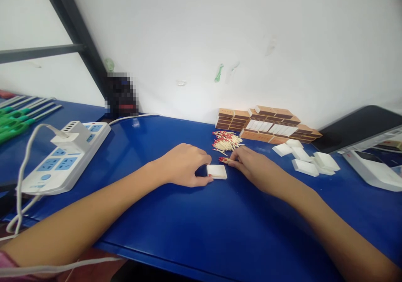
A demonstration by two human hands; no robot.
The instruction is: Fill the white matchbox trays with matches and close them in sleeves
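- Left hand [185, 164]: I am pinching one white tray [216, 171] between thumb and fingers. I am holding it flat on the blue table [201, 231], at centre just ahead of me.
- Right hand [254, 166]: I am closing my fingertips on a small bunch of matches [224, 160], red heads pointing left. The bunch is sitting just beside the tray's far right corner and is too small to count.
- Match pile [226, 141]: one loose red-tipped heap is lying just behind my right hand. It holds dozens, and I am not able to count them.
- Loose trays [306, 167]: I am counting five, perhaps six where they overlap. They are white, scattered to my right, and looking unfilled.
- Brown boxes [266, 125]: one stack is standing against the wall, about three layers high. A row of white ends is showing in its middle, and the exact number is not tellable.
- Progress, as I am judging it: the tray in hand is looking empty or barely started. The heap is large and the loose trays are waiting, so most of the filling is remaining.
- Also lying about: one power strip [63, 156] carrying one plug, several green-handled tools [15, 118] at far left, and one dark tablet [358, 127] at far right.
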